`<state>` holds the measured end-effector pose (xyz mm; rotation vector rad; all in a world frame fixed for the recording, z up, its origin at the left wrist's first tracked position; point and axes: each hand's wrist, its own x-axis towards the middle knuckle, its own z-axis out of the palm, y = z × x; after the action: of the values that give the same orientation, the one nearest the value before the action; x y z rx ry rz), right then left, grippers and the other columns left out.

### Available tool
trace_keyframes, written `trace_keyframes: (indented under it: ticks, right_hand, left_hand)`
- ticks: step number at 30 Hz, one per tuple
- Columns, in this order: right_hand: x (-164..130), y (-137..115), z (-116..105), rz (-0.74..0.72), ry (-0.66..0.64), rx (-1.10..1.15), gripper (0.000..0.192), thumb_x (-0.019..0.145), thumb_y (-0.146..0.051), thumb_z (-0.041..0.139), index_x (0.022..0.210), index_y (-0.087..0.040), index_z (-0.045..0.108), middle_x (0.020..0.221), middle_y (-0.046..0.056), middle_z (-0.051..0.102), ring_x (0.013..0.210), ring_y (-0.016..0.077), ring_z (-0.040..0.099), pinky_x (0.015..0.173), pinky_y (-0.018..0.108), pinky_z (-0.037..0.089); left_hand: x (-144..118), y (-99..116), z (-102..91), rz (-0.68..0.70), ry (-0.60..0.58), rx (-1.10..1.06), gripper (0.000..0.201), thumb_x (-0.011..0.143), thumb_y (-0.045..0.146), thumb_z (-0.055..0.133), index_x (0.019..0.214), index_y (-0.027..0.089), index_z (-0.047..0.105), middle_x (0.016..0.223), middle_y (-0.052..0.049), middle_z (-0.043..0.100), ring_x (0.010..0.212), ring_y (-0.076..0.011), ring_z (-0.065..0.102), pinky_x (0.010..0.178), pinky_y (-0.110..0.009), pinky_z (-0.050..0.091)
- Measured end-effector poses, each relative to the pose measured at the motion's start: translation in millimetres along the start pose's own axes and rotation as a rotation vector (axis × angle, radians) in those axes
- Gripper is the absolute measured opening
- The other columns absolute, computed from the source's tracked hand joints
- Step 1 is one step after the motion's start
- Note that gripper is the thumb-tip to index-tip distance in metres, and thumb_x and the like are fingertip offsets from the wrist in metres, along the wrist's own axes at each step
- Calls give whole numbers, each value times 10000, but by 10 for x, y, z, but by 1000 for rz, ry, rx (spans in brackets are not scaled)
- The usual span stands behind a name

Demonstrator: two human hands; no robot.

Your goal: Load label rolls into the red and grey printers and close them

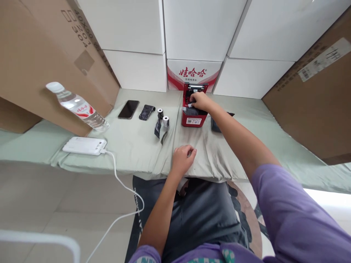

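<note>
A small red printer (pixel 194 121) stands with its lid raised, a white label on its front. My right hand (pixel 200 101) reaches down into it from the right. The fingers are bent and pinched on a bit of white paper (pixel 190 105); my hand hides most of the inside. My left hand (pixel 183 159) rests at the table's front edge, fingers curled in loosely with nothing seen in them. Left of the printer stand two small paper rolls, one (pixel 166 121) nearer and one (pixel 160 112) behind, with dark wrapping strips (pixel 157 128) beside them.
Farther left lie a crumpled black wrapper (pixel 147 112), a phone (pixel 128 109), a water bottle (pixel 82 109) and a white power bank (pixel 84 145) with a cable. A black item (pixel 216 125) lies behind my right forearm. Cartons (pixel 315 95) and white boxes (pixel 134 69) border the cloth-covered table (pixel 131 146).
</note>
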<state>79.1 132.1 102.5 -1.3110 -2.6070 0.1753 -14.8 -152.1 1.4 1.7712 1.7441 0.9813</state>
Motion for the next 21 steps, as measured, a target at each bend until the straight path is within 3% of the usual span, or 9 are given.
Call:
trace_keyframes:
  ticks: [5,12,15,21]
  right_hand:
    - [40,12,-29,6,-8,18,327,821,-106,688,1137,-122,769,1148,157,770,1055,306,687,919,393,549]
    - [-108,16,-34,-68,25,73,484,844,-103,648,1320,-124,732,1249,155,746,1135,322,688,1043,426,521]
    - [-105,27,-23,-69,33,66,435,830,-92,645,1248,-125,762,1264,163,733,1137,328,682,1041,437,527]
    - [-4,4,-25,16,-23,114,202,735,-72,720,914,-149,773,985,122,773,942,293,693,884,400,556]
  left_hand:
    - [-2,7,-8,-2,-12,-7,224,1001,301,588,806,208,644,822,11,709,788,-159,599,860,-346,387]
    - [9,32,-13,-14,-20,21,203,1002,297,598,830,207,660,845,-14,726,841,-186,634,853,-349,401]
    - [19,29,-3,-11,-26,39,198,997,296,608,830,209,667,849,-21,732,854,-194,642,856,-352,404]
    - [12,13,15,-14,-25,52,220,1007,312,589,831,211,672,843,-9,733,825,-183,632,861,-354,391]
